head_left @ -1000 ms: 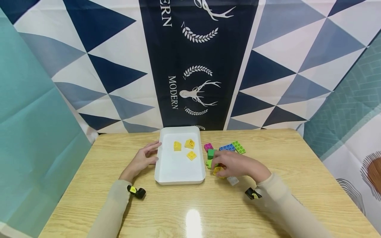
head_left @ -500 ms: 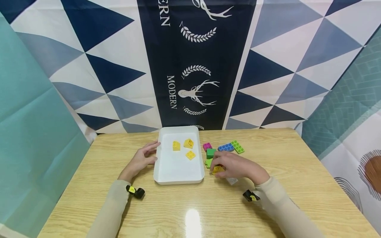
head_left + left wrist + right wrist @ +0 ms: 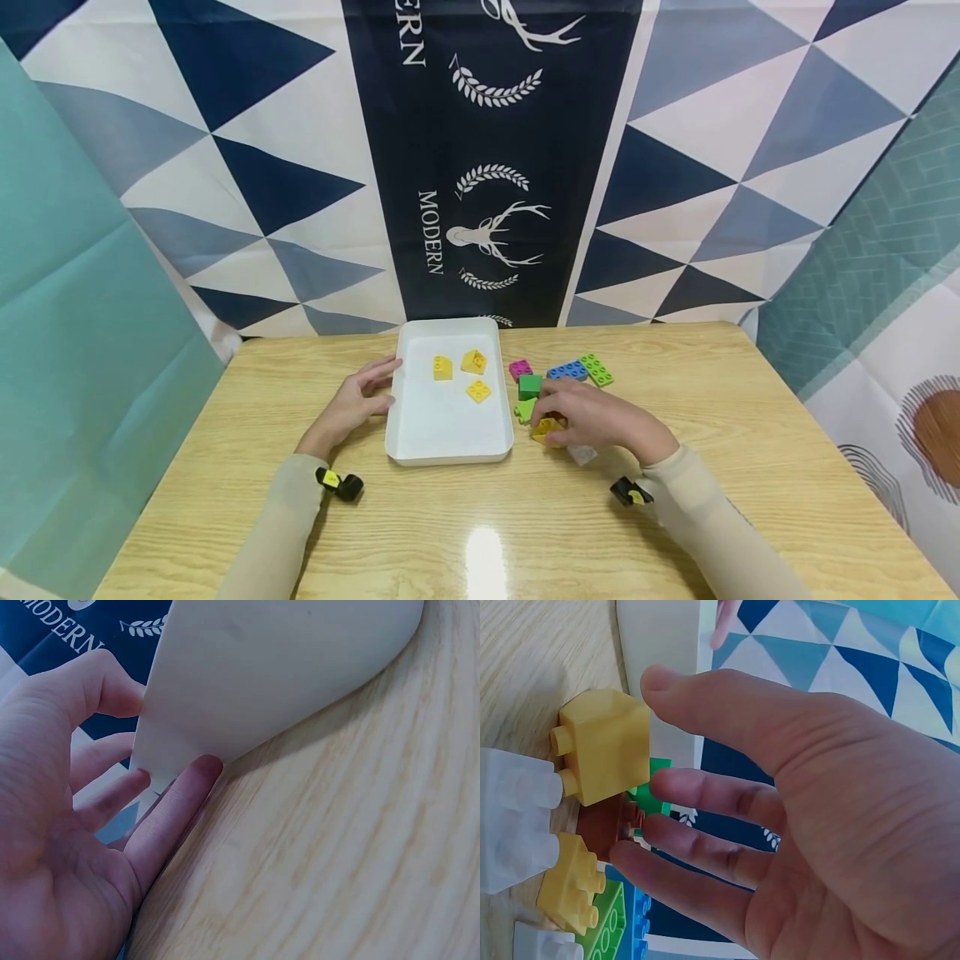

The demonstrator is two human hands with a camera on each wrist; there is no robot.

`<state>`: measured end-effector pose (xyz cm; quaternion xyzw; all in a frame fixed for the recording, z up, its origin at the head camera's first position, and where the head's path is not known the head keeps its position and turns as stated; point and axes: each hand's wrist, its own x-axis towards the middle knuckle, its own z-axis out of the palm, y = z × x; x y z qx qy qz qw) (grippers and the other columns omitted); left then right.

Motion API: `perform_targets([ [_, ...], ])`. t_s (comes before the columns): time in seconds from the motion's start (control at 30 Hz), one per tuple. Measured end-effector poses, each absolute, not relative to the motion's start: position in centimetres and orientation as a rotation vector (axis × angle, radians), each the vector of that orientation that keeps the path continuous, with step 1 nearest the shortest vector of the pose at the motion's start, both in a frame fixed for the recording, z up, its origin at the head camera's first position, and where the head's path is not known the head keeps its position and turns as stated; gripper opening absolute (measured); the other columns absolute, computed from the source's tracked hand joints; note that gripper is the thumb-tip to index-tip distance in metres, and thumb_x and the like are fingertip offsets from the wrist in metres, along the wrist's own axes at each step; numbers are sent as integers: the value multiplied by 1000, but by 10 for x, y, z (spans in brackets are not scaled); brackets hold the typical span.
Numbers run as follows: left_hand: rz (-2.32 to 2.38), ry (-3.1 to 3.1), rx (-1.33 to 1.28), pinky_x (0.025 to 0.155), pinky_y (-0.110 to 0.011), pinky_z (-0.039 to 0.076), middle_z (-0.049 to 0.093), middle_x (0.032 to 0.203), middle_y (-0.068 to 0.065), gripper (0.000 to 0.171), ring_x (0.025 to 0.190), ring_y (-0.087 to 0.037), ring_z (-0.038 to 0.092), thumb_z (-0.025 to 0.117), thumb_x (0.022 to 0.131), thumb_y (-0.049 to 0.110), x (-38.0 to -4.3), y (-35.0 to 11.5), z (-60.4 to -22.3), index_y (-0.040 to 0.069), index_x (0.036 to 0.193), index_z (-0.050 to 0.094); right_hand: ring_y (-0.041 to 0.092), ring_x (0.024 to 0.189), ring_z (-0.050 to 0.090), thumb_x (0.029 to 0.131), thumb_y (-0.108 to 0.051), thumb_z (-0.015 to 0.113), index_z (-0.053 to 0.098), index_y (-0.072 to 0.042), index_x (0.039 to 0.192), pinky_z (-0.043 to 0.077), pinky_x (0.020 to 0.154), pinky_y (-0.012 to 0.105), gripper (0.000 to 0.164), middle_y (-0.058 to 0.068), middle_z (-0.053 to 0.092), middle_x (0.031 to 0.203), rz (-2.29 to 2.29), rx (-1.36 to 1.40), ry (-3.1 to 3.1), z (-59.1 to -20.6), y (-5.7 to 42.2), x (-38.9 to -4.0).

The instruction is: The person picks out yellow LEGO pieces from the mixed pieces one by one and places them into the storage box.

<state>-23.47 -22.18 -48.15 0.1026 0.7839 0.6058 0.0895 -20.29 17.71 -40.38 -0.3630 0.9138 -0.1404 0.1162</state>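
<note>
My right hand (image 3: 600,415) pinches a yellow toy brick (image 3: 607,746) at its edges with thumb and index finger, right of the white tray (image 3: 420,433). The brick is tilted, its studs pointing down toward the table. The other fingers hang near a dark red brick (image 3: 600,825) in the right wrist view. My left hand (image 3: 352,408) rests against the tray's left side; in the left wrist view its fingertips touch the outer wall (image 3: 285,667). Lying inside the tray are a yellow brick (image 3: 442,368), a second yellow brick (image 3: 473,361) and a flat yellow one (image 3: 478,391).
Around the right hand lie a magenta brick (image 3: 520,369), a green brick (image 3: 529,386), a lime piece (image 3: 524,410), a blue brick (image 3: 567,371), a lime plate (image 3: 596,370) and a translucent brick (image 3: 514,817). A patterned cloth (image 3: 480,167) hangs behind the wooden table (image 3: 390,533).
The whole head view has drifted slightly left. The right hand stays over the yellow brick, which shifts only slightly in its fingers. The left hand keeps its place at the tray.
</note>
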Motion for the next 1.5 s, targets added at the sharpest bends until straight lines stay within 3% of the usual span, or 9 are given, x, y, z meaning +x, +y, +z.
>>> perform_targets([
  [1.5, 1810, 2314, 334, 87, -18, 57, 23, 167, -8, 66, 141, -40, 40, 65, 88, 0, -233, -221, -480, 13, 150, 47, 16, 91, 53, 81, -20, 81, 80, -23, 99, 52, 82, 38, 18, -3, 60, 100, -326, -1125, 2684, -420, 169, -199],
])
